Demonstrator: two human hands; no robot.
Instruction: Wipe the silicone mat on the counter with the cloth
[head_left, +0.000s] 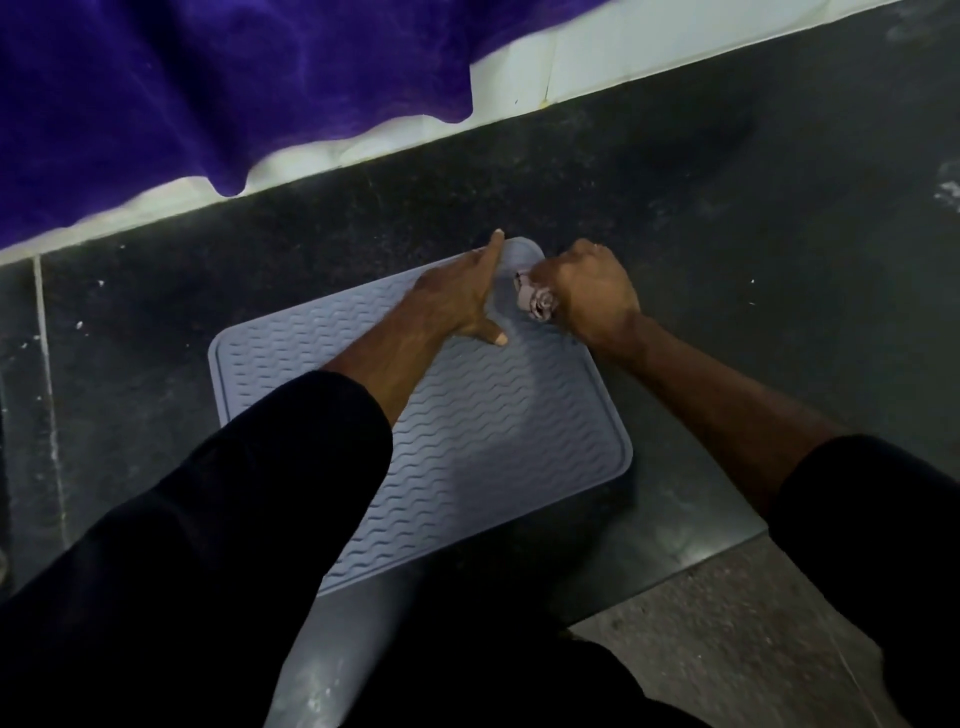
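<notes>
While only the head camera looks down on the scene, it shows enough to weigh the risks. A pale grey-blue rectangular silicone mat with a wavy ribbed surface (467, 431) lies flat on the dark speckled stone counter (156, 322), turned at an angle, its near corner close to the counter's front edge. The left hand (457, 299) presses flat on the mat near its far corner, fingers straight and spread. The right hand (587, 296) is clenched around a small bunched greyish cloth (535, 299), held against the mat at that same far corner.

Most of the mat looks unwiped, judging by where the cloth sits. Because the cloth works right at the rim, a stroke could run off onto the gritty counter and drag specks back. If the left hand lifts, the light mat may slide or buckle towards the front edge. A purple velvety fabric (208, 78) hangs near the white tiled wall (623, 57), well apart from the hands.
</notes>
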